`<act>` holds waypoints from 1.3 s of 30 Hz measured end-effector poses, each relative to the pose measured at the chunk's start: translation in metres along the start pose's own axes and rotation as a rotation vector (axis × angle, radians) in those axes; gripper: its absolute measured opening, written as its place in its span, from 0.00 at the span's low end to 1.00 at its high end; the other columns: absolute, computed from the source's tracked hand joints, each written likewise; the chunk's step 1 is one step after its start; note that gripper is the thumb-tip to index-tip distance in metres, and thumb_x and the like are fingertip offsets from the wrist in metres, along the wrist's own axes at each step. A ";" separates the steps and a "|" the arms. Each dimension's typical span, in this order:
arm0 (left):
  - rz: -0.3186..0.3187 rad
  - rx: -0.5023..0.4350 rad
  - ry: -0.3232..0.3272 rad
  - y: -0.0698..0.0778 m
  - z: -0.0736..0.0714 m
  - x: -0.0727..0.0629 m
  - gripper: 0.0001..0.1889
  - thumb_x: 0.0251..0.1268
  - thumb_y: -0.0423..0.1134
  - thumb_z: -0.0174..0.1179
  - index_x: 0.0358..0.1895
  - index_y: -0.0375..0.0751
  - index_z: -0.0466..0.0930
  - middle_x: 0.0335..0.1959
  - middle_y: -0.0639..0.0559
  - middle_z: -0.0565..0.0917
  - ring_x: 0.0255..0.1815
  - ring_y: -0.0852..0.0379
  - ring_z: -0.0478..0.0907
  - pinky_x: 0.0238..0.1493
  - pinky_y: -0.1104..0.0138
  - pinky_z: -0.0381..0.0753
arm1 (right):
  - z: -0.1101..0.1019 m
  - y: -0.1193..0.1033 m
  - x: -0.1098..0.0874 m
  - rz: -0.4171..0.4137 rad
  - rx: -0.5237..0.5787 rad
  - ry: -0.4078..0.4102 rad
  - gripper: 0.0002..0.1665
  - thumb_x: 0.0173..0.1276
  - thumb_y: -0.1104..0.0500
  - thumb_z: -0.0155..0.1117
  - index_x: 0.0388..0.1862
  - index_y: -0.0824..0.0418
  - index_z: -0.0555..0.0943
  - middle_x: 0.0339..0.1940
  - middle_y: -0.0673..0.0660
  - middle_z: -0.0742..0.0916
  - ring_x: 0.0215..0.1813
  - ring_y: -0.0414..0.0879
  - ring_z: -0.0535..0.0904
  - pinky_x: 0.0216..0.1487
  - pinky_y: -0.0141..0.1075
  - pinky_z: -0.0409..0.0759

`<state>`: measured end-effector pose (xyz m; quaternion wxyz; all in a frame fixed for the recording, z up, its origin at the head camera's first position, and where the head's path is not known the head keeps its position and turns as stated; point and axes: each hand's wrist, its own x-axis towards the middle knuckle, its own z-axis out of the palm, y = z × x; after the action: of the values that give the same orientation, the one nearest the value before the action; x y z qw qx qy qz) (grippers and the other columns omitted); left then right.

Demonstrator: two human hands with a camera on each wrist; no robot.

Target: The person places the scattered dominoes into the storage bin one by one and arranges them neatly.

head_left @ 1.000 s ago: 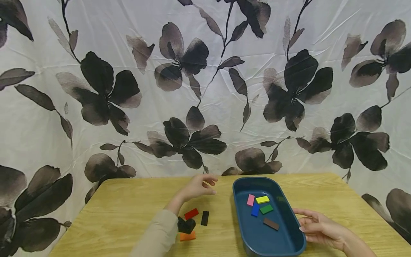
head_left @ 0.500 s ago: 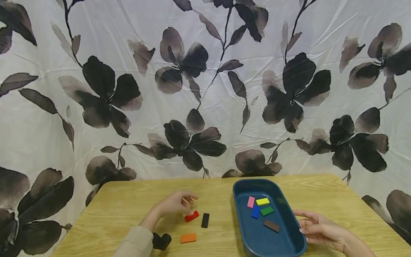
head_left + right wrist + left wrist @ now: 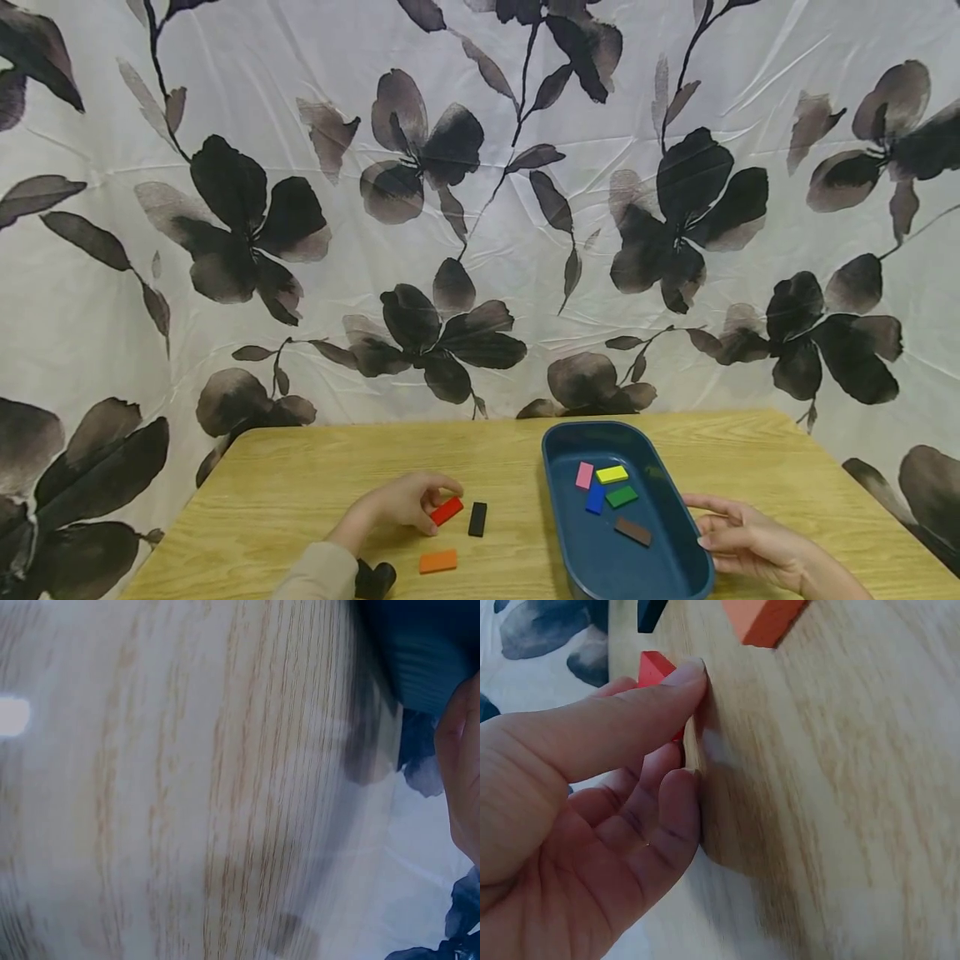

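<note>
My left hand [image 3: 408,502] pinches a small red block [image 3: 447,511] at the table surface, thumb on the near side and forefinger on the far side. In the left wrist view the thumb [image 3: 630,724] partly covers the red block [image 3: 654,669]. A black block [image 3: 477,519] lies just right of it, and an orange block [image 3: 438,562] lies nearer to me. My right hand [image 3: 761,542] rests against the outer right side of a dark blue bin [image 3: 557,533], thumb at the rim, fingers loosely bent. Most of this hand is out of the right wrist view.
Inside the bin lie a pink block [image 3: 584,476], a yellow block [image 3: 612,474], a blue block [image 3: 595,497], a green block [image 3: 622,497] and a brown block [image 3: 633,532]. A floral cloth [image 3: 480,208] hangs behind the wooden table [image 3: 300,467].
My left hand has moved left and down from beyond the blocks to the red block and has taken hold of it. The right hand stays at the bin.
</note>
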<state>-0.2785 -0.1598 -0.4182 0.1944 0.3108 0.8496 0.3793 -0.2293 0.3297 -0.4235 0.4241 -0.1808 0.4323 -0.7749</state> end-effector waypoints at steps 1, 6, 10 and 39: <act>-0.002 0.000 0.000 0.000 0.000 0.000 0.27 0.46 0.20 0.66 0.55 0.30 0.74 0.33 0.47 0.75 0.29 0.57 0.69 0.31 0.72 0.70 | 0.000 0.000 0.000 -0.001 0.002 -0.004 0.27 0.70 0.75 0.37 0.62 0.55 0.70 0.50 0.60 0.79 0.53 0.50 0.78 0.56 0.41 0.73; -0.030 -0.005 0.021 -0.004 0.001 0.001 0.25 0.45 0.20 0.67 0.52 0.32 0.76 0.31 0.47 0.72 0.28 0.57 0.67 0.29 0.72 0.68 | 0.001 0.001 0.001 0.000 0.019 -0.019 0.28 0.70 0.75 0.36 0.61 0.54 0.71 0.50 0.60 0.79 0.53 0.50 0.78 0.56 0.40 0.73; -0.044 -0.014 0.065 -0.006 0.002 0.001 0.24 0.43 0.21 0.69 0.48 0.33 0.75 0.30 0.47 0.71 0.28 0.56 0.67 0.29 0.71 0.68 | 0.000 0.000 0.000 -0.003 0.016 -0.022 0.28 0.70 0.75 0.36 0.60 0.53 0.72 0.51 0.60 0.79 0.54 0.50 0.77 0.56 0.41 0.73; -0.124 -0.205 0.236 0.013 0.005 0.002 0.26 0.39 0.25 0.72 0.46 0.35 0.73 0.32 0.45 0.75 0.31 0.53 0.74 0.31 0.65 0.75 | -0.002 0.000 0.000 -0.006 0.001 0.006 0.27 0.71 0.75 0.37 0.63 0.55 0.69 0.50 0.60 0.79 0.54 0.51 0.77 0.56 0.42 0.73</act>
<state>-0.2727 -0.1494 -0.4117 0.1466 0.1897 0.8408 0.4853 -0.2302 0.3310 -0.4245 0.4207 -0.1795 0.4326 -0.7769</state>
